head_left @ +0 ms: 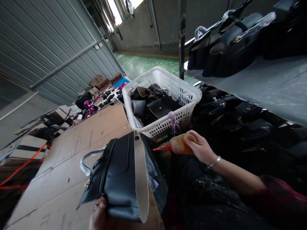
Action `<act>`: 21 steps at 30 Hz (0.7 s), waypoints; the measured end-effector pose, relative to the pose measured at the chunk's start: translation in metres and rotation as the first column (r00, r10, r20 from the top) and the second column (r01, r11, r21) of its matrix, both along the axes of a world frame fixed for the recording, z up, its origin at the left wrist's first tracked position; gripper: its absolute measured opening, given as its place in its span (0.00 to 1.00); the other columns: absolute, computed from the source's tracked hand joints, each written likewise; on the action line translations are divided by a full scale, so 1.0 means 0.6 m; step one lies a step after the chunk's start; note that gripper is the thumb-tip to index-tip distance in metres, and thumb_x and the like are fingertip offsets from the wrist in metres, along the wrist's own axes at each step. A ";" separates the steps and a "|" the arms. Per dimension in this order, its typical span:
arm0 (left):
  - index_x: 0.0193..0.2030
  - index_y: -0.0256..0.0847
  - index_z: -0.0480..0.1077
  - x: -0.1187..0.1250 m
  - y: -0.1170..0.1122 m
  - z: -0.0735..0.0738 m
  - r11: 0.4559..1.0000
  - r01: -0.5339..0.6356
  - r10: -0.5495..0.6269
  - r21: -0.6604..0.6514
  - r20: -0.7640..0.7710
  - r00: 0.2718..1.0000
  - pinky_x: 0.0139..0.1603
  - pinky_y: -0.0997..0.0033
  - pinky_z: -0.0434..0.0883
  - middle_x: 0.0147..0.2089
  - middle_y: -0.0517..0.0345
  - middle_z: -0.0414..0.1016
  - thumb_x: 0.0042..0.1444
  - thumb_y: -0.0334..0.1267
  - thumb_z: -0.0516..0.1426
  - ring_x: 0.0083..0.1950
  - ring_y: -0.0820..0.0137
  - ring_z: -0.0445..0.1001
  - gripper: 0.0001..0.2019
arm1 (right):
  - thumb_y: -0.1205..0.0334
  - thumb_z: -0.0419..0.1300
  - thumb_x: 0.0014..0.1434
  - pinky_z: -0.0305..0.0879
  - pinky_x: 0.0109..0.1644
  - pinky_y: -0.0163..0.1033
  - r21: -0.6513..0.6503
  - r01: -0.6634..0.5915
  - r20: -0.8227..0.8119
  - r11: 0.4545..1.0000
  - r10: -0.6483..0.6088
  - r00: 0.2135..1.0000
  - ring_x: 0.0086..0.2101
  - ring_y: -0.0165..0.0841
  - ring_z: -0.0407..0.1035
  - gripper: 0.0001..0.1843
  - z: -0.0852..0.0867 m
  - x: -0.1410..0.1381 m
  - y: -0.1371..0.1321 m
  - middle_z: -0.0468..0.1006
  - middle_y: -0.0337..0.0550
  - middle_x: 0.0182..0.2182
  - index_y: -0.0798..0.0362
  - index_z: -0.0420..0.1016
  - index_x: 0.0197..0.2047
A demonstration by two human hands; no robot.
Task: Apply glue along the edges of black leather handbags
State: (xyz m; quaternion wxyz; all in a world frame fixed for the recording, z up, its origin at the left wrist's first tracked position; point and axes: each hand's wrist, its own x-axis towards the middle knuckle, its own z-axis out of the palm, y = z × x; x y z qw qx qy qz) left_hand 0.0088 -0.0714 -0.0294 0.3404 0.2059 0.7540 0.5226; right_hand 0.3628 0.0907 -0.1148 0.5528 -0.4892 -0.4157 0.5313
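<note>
My left hand point(98, 209) grips a black handbag point(122, 172) near its lower edge, the thumb showing on the dark leather. The bag lies tilted over the cardboard, its pale inner edge facing right and its handle, wrapped in clear plastic, pointing left. In my right hand point(201, 148) is a glue bottle point(179, 144), a squeeze bottle with amber contents and a red nozzle. Its tip points left toward the bag, apart from it. The fingers of my right hand are closed round the bottle's base.
A white plastic basket point(158, 125) holding black bags and pieces stands beyond my hands. Flattened cardboard point(79, 147) covers the table at left, with stacked materials point(103, 84) behind. At right, a rack shelf point(268, 80) bears black handbags point(230, 48), with more below.
</note>
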 end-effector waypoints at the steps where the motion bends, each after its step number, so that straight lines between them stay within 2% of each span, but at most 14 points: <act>1: 0.26 0.44 0.66 0.002 -0.004 -0.004 0.999 -0.042 0.043 -0.017 0.059 0.997 0.23 0.69 0.68 0.23 0.63 0.67 0.34 0.58 0.66 0.23 0.69 0.66 0.22 | 0.51 0.64 0.50 0.59 0.29 0.34 0.046 -0.016 0.076 0.999 0.012 0.997 0.25 0.28 0.61 0.14 0.005 -0.004 0.006 0.66 0.35 0.22 0.51 0.67 0.27; 4: 0.25 0.43 0.67 -0.004 -0.007 -0.012 0.990 -0.111 0.126 -0.088 0.191 0.973 0.21 0.70 0.66 0.20 0.63 0.66 0.21 0.56 0.70 0.22 0.70 0.64 0.27 | 0.55 0.62 0.52 0.58 0.29 0.35 0.143 -0.064 0.233 0.988 0.029 0.972 0.25 0.29 0.60 0.10 0.014 -0.017 0.025 0.65 0.35 0.22 0.51 0.67 0.28; 7: 0.25 0.43 0.68 -0.004 -0.005 -0.011 0.986 -0.124 0.147 -0.114 0.224 0.964 0.20 0.69 0.65 0.21 0.62 0.68 0.17 0.55 0.71 0.22 0.68 0.65 0.28 | 0.56 0.60 0.53 0.57 0.30 0.35 0.190 -0.090 0.291 0.978 0.031 0.956 0.25 0.29 0.60 0.09 0.013 -0.030 0.044 0.65 0.35 0.22 0.51 0.65 0.28; 13: 0.36 0.47 0.71 0.036 -0.005 0.007 0.987 -0.158 0.159 -0.023 0.242 0.957 0.29 0.71 0.71 0.29 0.63 0.77 0.30 0.52 0.70 0.29 0.67 0.74 0.25 | 0.53 0.61 0.53 0.58 0.32 0.37 0.179 -0.110 0.297 0.978 0.053 0.953 0.26 0.30 0.60 0.11 -0.002 -0.050 0.076 0.65 0.35 0.22 0.50 0.65 0.28; 16: 0.41 0.49 0.72 0.042 -0.006 0.011 0.986 -0.159 0.164 -0.040 0.225 0.960 0.32 0.71 0.72 0.28 0.64 0.77 0.29 0.53 0.70 0.33 0.64 0.76 0.28 | 0.51 0.62 0.52 0.58 0.32 0.37 0.148 -0.121 0.269 0.981 0.078 0.960 0.27 0.30 0.59 0.13 -0.008 -0.057 0.085 0.65 0.35 0.23 0.50 0.65 0.28; 21: 0.48 0.52 0.72 0.040 -0.007 0.012 0.988 -0.145 0.153 -0.049 0.240 0.959 0.39 0.65 0.75 0.33 0.58 0.79 0.34 0.53 0.69 0.44 0.56 0.77 0.31 | 0.50 0.61 0.51 0.57 0.32 0.37 0.116 -0.150 0.244 0.982 0.118 0.963 0.26 0.30 0.59 0.13 -0.017 -0.067 0.090 0.64 0.35 0.22 0.50 0.65 0.28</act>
